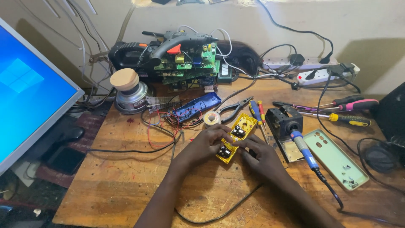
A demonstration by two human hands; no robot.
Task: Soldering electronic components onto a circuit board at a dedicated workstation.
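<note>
A yellow oblong device casing [243,125] lies on the wooden bench with its open inside facing up, black parts set in it. My left hand [206,142] holds its left side, fingers curled over the near end. From the right, my right hand [258,154] grips the same casing, thumb and fingers pressing on a black part near its middle. Both forearms reach in from the bottom edge.
A soldering iron [304,148] rests in its black stand [283,120] just right of my hands, beside a pale green phone case [333,157]. Pliers [233,108], screwdrivers [350,119], a solder roll [211,118], red wires [158,126], circuit boards [190,63], a power strip [325,74] and a monitor [29,88] surround them.
</note>
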